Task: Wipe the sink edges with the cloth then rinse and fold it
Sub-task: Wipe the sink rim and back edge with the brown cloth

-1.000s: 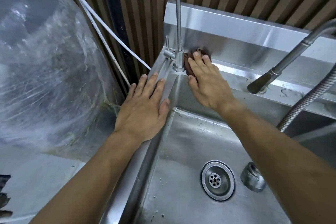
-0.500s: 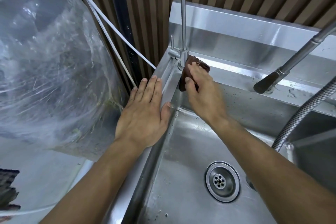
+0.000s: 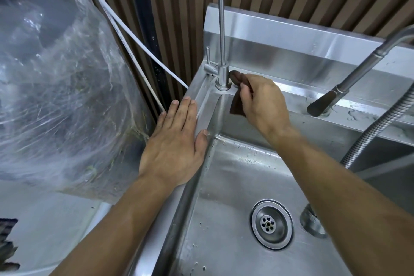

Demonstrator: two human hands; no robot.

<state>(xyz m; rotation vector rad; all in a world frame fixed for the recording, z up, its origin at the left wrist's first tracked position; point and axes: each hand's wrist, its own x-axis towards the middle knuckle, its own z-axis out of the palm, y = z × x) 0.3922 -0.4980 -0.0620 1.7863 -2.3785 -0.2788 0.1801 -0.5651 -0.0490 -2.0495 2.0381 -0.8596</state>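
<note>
Fingers (image 3: 245,96) of right hand (image 3: 264,105) curled round brown cloth (image 3: 237,105), pinching it at sink (image 3: 235,186) back-left corner, 12 o'clock of the drain (image 3: 271,224). Cloth touched slim faucet (image 3: 221,78) base, lower end hanging over basin wall. Left hand (image 3: 174,145) lay flat, fingers straight and together, pressing the left sink rim at 9 o'clock of cloth. Spray faucet (image 3: 324,103) at 3 o'clock.

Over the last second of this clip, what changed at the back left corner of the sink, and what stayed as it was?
The right hand went from pressing the brown cloth flat on the ledge behind the thin faucet to curling its fingers round it; part of the cloth now hangs over the basin's back wall. The left hand stayed flat on the sink's left rim. The pull-out sprayer is unchanged.
</note>
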